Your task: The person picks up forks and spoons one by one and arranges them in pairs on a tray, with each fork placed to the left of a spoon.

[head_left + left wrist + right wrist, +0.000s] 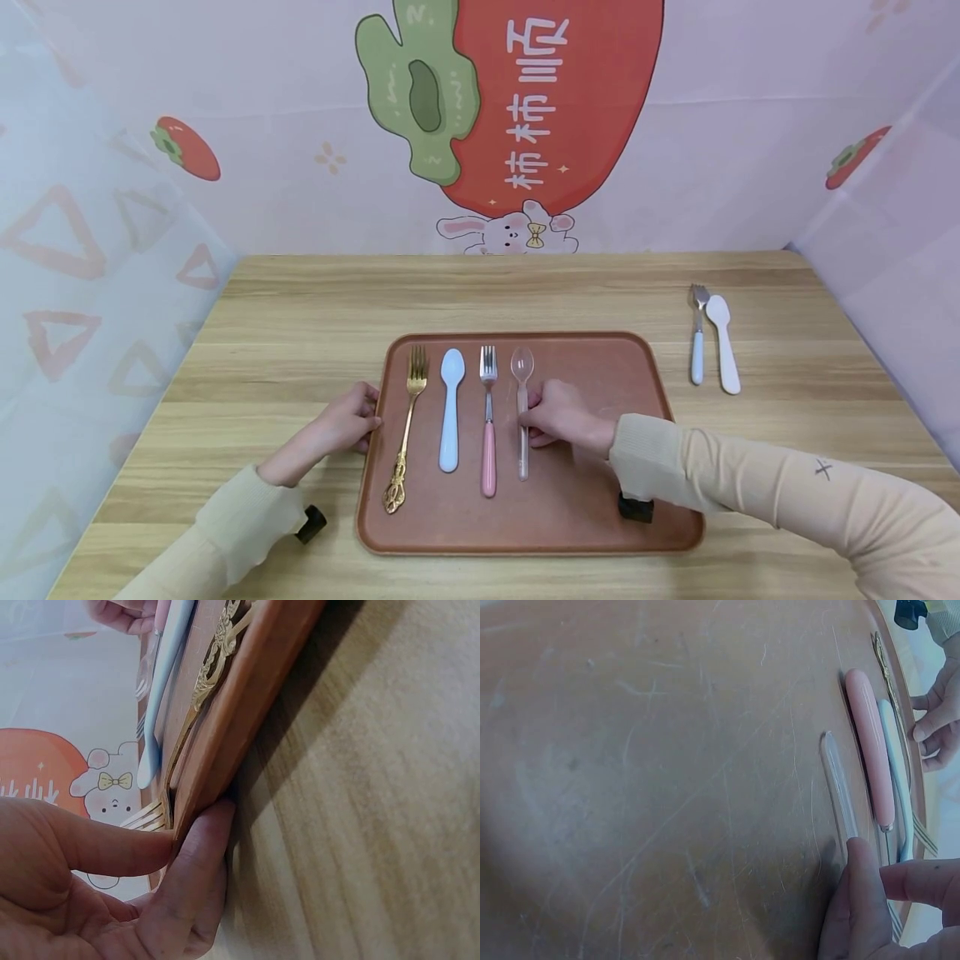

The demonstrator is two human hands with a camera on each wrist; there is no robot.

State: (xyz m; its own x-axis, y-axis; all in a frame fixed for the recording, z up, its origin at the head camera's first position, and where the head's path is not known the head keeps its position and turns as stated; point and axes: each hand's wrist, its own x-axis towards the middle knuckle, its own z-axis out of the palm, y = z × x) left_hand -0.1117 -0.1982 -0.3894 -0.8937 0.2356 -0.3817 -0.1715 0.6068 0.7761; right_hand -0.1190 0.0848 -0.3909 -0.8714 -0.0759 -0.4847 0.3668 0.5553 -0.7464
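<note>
On the brown tray [592, 525], a clear plastic spoon [522, 367] lies bowl away from me, and my right hand [561, 414] pinches its handle between thumb and fingers. My left hand [347, 423] grips the tray's left rim; in the left wrist view its thumb [124, 851] is above the edge and the fingers are against the outer side. Left of the clear spoon, in a row, are a pink-handled fork [489, 450], a light blue spoon [450, 417] and an ornate gold fork [409, 417], all roughly parallel.
At the table's right, off the tray, a blue-handled fork [697, 350] lies beside a white spoon [724, 346]. The wooden table [337, 292] meets a printed backdrop [285, 167] at the back and both sides. The tray's raised rim surrounds the cutlery.
</note>
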